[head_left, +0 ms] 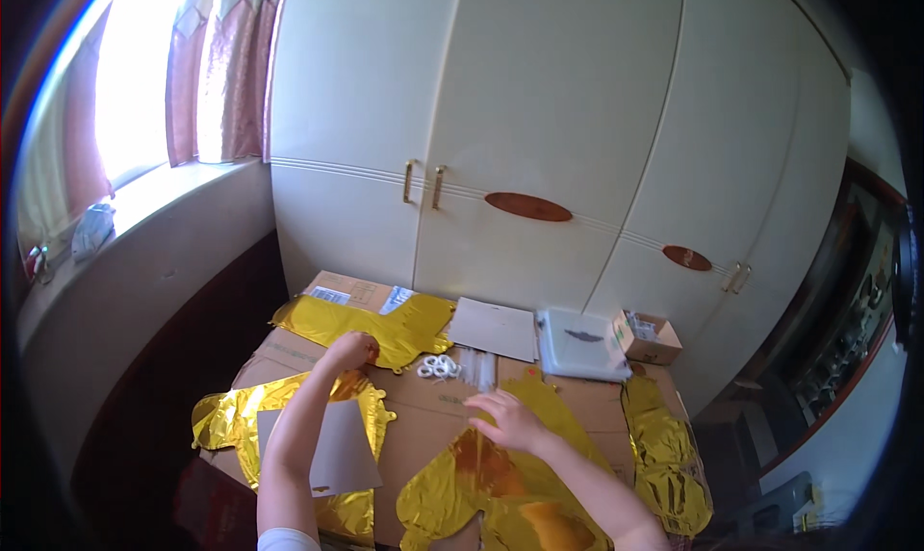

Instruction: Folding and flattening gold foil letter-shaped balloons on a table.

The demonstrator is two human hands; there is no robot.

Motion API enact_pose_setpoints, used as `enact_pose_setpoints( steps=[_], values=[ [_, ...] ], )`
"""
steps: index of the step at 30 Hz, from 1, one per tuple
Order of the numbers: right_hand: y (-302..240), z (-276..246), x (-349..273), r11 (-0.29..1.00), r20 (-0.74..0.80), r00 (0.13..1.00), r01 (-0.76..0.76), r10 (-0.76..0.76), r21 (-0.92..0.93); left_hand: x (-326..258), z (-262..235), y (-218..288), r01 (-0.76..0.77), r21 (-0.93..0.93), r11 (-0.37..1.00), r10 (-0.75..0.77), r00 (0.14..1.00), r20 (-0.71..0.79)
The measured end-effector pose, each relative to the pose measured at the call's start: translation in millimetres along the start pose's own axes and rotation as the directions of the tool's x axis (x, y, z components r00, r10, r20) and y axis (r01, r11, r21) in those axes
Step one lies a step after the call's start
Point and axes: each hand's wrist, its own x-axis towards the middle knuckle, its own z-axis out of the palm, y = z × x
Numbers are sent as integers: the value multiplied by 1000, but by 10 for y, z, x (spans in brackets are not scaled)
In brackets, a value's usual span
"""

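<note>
My left hand (352, 350) is bent into a closed shape over the near edge of a flat gold foil balloon (332, 322) at the back left; what its fingers hold, if anything, is hidden. Under my left forearm, a grey-white card (345, 450) lies on another gold foil balloon (226, 418). My right hand (508, 420) hovers with fingers apart above a large gold foil balloon (438, 493) at the front right. Between and beyond my hands sit a bundle of white rings (438, 366) and several clear plastic tubes (476, 367).
Cardboard (409, 411) covers the work surface. At the back are a grey board (494, 327), a translucent plastic bag (580, 344) and a small open carton (647, 336). A crumpled gold balloon (664, 455) lies along the right edge. White cupboard doors (549, 99) stand behind.
</note>
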Motion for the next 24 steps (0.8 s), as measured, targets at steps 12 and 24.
enact_pose_setpoints(
  steps=[12,24],
  values=[
    [709,1133,1959,997,162,986,52,-41,-63,27,38,-193,3,-401,916,-14,1000,-25],
    [712,1224,2162,979,164,966,-204,201,-3,8,-40,-176,-167,-300,939,186,982,37]
  ],
)
